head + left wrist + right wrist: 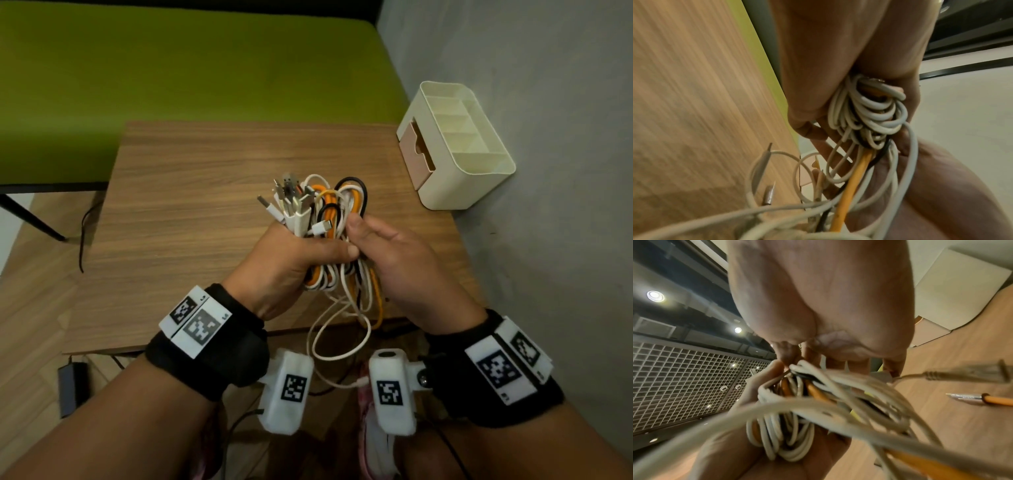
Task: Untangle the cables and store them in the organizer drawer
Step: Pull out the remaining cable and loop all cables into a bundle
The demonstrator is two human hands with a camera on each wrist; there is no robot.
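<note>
A tangled bundle of white, orange and black cables (329, 219) is held up above the wooden table (205, 192). My left hand (301, 253) grips the bundle's middle, fingers wrapped round it (865, 112). Plug ends stick out above that fist. My right hand (376, 246) pinches strands on the bundle's right side; the cables (797, 402) crowd its wrist view. Loose white loops (342, 329) hang below both hands. The cream organizer (479, 164) stands at the table's back right corner, its pink drawer (416, 154) shut.
A grey wall (548, 102) runs along the right, close behind the organizer. A green surface (188, 68) lies beyond the table. On the floor at left lie a black cord (84, 222) and a dark adapter (70, 387).
</note>
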